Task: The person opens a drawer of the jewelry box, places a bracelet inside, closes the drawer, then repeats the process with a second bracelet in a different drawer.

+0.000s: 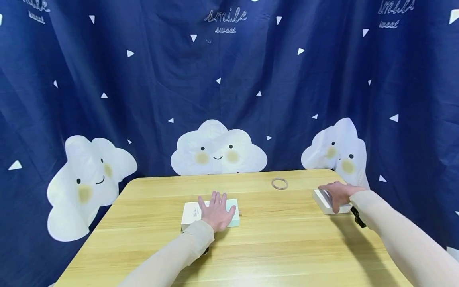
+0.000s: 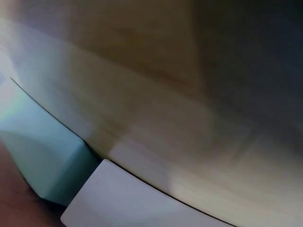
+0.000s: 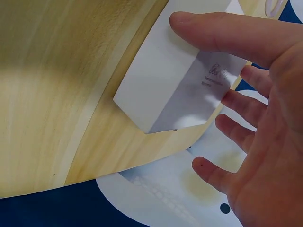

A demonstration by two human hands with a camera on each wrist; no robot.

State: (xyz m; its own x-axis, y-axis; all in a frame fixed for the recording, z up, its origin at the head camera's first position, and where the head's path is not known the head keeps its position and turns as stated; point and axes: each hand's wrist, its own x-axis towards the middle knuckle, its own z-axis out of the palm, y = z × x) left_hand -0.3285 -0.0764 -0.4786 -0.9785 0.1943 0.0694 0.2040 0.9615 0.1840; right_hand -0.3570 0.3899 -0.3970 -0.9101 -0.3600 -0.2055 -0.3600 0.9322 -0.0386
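Near the middle of the table, my left hand (image 1: 216, 214) is spread flat over a white box (image 1: 190, 215) with dark print and a mint-green box (image 1: 234, 213) beside it. The hand covers where they meet from above. In the left wrist view, the mint box (image 2: 45, 142) and the white box (image 2: 137, 201) lie side by side. At the table's right, my right hand (image 1: 340, 194) straddles another white printed box (image 1: 325, 203). In the right wrist view, its thumb (image 3: 218, 30) lies over this box (image 3: 151, 80), with the fingers spread loosely along the far side.
A thin pinkish ring (image 1: 279, 183) lies near the back edge of the wooden table (image 1: 272, 247). Behind the table hangs a dark blue curtain (image 1: 154, 99) printed with smiling clouds and white triangles. A small tab sticks out at the mint box's right end.
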